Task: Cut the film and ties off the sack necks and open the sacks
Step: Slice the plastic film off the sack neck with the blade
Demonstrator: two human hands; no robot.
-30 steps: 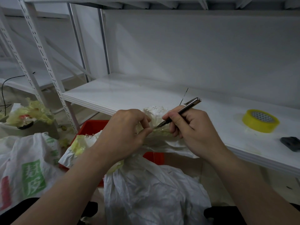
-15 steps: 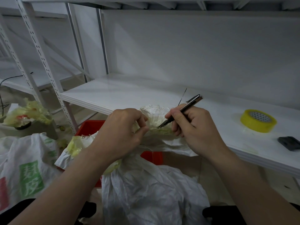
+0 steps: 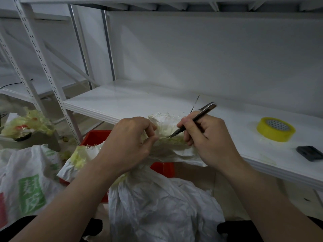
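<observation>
Right hand [image 3: 208, 137] keeps knife [image 3: 201, 114] at sack neck [image 3: 166, 124] — unchanged; left hand [image 3: 129, 142] pinching

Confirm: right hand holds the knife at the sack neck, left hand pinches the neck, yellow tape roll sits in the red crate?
One error: the head view shows the yellow tape roll on the white shelf, not in the red crate. The right hand holds the knife at the sack neck; the left hand pinches it.
</observation>
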